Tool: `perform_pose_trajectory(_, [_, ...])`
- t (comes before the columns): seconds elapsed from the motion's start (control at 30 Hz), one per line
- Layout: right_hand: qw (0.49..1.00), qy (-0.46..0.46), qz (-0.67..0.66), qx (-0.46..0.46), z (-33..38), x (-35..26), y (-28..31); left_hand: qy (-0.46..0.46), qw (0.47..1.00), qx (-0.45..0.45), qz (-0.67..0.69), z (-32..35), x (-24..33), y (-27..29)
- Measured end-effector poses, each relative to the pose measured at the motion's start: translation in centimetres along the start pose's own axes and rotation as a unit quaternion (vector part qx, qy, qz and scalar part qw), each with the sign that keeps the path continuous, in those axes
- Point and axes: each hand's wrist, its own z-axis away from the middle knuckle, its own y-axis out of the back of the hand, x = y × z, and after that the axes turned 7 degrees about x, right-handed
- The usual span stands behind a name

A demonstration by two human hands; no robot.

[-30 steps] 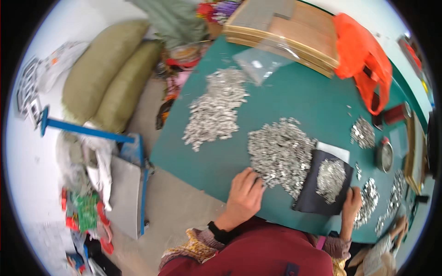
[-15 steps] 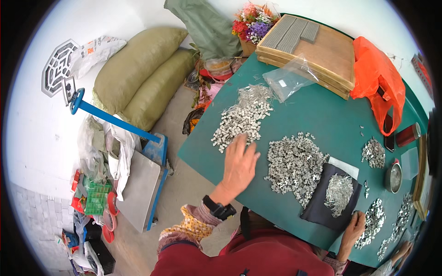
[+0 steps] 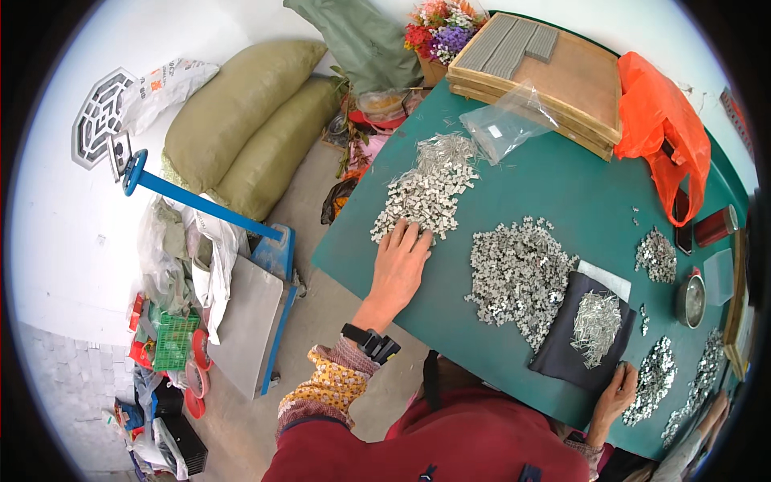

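Left hand (image 3: 401, 261) is lying flat, fingers spread, on the green table (image 3: 562, 185), fingertips touching the near edge of the left pile (image 3: 426, 189) of small metal clips. Right hand (image 3: 617, 392) is resting at the near corner of the dark cloth (image 3: 562, 353), fingers curled; grip cannot be told. Middle pile (image 3: 518, 273) is lying just right of the left hand, touching the cloth. A smaller heap (image 3: 596, 317) is sitting on the cloth.
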Motion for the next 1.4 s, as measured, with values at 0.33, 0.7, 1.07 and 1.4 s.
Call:
perform_pose_trajectory(0.33, [0.999, 0.028, -0.015, 0.017, 0.2, 0.7, -0.5, 0.024, 1.0, 0.007, 0.001, 4.6, 1.2, 1.8])
perform_pose_trajectory(0.7, [0.996, -0.045, -0.072, 0.002, 0.4, 1.3, -0.5, 0.04, 0.998, 0.054, 0.005, 3.2, 3.4, 1.2])
perform_pose_trajectory(1.07, [0.997, -0.025, -0.076, 0.021, -0.3, 0.6, -0.2, 0.027, 0.994, 0.096, -0.035, 3.2, 3.6, 0.3])
perform_pose_trajectory(1.4, [0.995, -0.035, -0.089, 0.018, 0.4, 0.5, -0.2, 0.042, 0.973, 0.015, 0.225, -2.0, 8.8, -5.4])
